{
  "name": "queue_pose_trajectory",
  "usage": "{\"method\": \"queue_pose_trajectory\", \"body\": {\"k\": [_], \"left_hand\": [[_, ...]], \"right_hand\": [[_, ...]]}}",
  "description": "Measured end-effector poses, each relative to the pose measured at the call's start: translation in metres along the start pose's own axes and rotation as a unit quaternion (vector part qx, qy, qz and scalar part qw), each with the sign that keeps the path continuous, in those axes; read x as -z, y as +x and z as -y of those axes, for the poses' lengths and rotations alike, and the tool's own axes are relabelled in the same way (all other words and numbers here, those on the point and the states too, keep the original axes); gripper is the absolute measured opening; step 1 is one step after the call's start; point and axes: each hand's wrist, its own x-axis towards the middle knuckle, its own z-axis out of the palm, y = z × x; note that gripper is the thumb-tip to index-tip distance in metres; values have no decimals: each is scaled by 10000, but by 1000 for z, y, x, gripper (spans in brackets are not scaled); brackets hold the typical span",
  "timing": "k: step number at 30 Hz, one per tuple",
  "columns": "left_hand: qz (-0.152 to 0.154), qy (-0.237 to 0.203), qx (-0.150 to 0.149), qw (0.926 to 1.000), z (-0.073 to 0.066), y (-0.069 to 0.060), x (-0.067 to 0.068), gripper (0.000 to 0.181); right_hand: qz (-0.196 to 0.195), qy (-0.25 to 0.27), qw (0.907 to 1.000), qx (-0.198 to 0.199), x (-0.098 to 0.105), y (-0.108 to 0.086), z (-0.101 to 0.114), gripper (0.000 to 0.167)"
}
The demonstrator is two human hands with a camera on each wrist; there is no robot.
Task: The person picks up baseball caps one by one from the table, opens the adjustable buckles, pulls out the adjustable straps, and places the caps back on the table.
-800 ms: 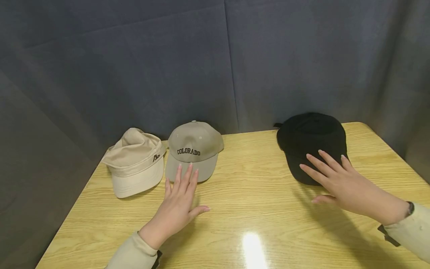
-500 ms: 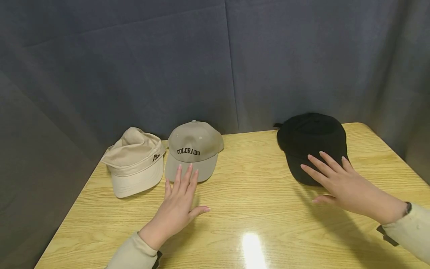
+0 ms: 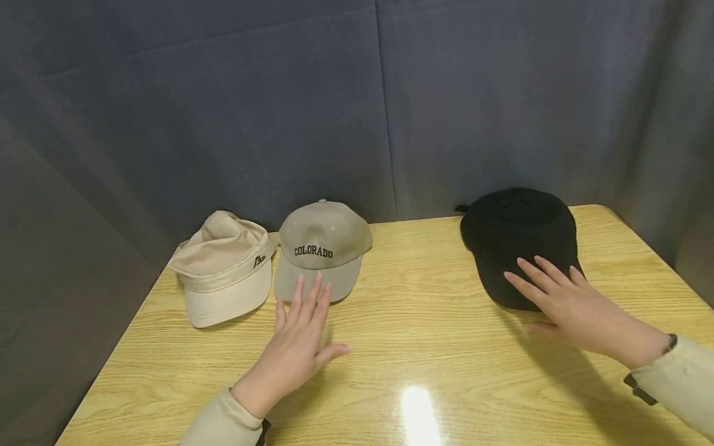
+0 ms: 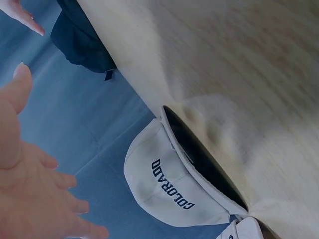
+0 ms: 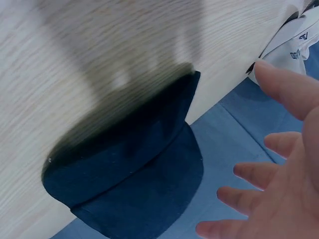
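Observation:
Three caps lie on the wooden table. The grey cap [image 3: 326, 232], lettered COLORADO, sits left of the middle, brim toward me. Close on its left is a crumpled cream cap [image 3: 225, 272] with a small dark logo. A black cap [image 3: 519, 223] lies at the right. My left hand [image 3: 292, 347] hovers in front of the grey cap, fingers spread, holding nothing; the left wrist view shows a gap between this hand [image 4: 40, 194] and the cap. Over the black cap's brim hangs my right hand [image 3: 580, 310], fingers stretched; the right wrist view shows it [image 5: 279, 184] apart from the cap.
A dark grey curtain [image 3: 279, 111] hangs behind the table and along both sides. The wooden table top [image 3: 413, 310] stretches between the grey and black caps, with a bright light reflection near the front.
My right hand has shifted very slightly right and down in the head view, and its thumb shows less. The left hand and the caps look almost unmoved.

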Motion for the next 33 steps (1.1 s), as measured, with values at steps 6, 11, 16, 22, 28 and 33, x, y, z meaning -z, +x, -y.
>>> {"method": "queue_pose_trajectory", "body": {"k": [6,11,16,22,28,33], "left_hand": [[-16,-25,1,10000,-1,0,-2,94],[-35,1,4,10000,-1,-1,-2,94],[-28,6,-3,10000,-1,-1,-2,93],[-83,91,-68,9999,-1,-1,-2,93],[-66,105,-64,9999,-2,-2,-2,93],[-50,76,-15,10000,-3,-3,-2,92]], "right_hand": [[198,80,9996,-164,-4,1,-6,95],[401,150,9987,-288,-9,1,-9,92],[576,206,9976,-339,-11,1,-12,91],[613,62,9976,-319,-12,3,-17,90],[837,122,9956,-410,-16,4,-20,83],[994,230,9934,-518,-20,4,-22,80]]}}
